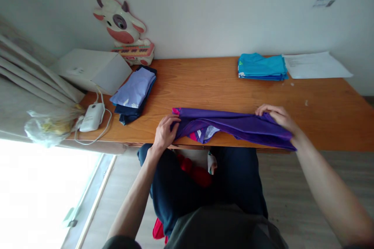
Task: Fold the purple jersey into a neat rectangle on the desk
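A purple garment (222, 120) with pink edging and a pale printed patch lies stretched in a long strip along the front of the wooden table (189, 81). At its left end, my left hand (166, 132) pinches the cloth near the pink corner. My right hand (277, 116) grips the upper edge at the other end, its fingers curled over the fabric. The cloth droops in loose folds between the hands, and its lower right part reaches the table's front edge. What kind of garment it is, I cannot tell.
Folded blue clothes (263, 66) sit at the back right beside white paper (315, 65). Folded lilac and navy clothes (134, 89) lie left. Behind them stand a white box (93, 70) and a cow toy keyboard (125, 31). A corded white adapter (92, 117) and plastic bag (52, 126) are far left.
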The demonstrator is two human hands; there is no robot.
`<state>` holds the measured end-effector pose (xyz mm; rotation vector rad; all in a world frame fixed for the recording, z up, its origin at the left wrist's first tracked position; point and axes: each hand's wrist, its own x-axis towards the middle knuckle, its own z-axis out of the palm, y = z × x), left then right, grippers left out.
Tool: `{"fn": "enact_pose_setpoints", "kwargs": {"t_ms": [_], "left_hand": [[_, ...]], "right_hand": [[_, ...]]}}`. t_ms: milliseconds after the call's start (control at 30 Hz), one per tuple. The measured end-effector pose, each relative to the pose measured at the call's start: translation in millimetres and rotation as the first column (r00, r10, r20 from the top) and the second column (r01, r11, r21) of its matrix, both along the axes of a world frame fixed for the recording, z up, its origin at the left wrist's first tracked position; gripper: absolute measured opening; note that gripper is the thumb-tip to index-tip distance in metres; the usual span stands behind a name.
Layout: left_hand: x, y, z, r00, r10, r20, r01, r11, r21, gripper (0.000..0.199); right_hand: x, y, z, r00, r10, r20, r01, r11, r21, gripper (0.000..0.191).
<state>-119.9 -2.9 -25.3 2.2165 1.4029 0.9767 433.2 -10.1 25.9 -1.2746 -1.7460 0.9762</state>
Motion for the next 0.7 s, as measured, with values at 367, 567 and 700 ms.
{"fn": "enact_pose_setpoints", "kwargs": {"t_ms": [367,567,700], "left_hand": [[-13,-25,15.2,0.962,-0.245,-0.120,0.221,0.957,-0.187,0.036],[-9,-32,19.8,0.980,-0.129,-0.149,0.098,0.975,-0.202,0.013],[-4,-27,24.2,0.989,0.017,-0.146,-0.042,0.984,-0.172,0.021]], "right_hand": [[-63,-66,-16.6,0.778,0.104,0.620,-0.231,0.965,0.128,0.035],[-51,-70,-23.4,0.828,0.004,0.561,-0.131,0.974,0.187,0.025],[-67,-74,-14.7,0.782,0.003,0.623,-0.157,0.969,0.192,0.040]]}}
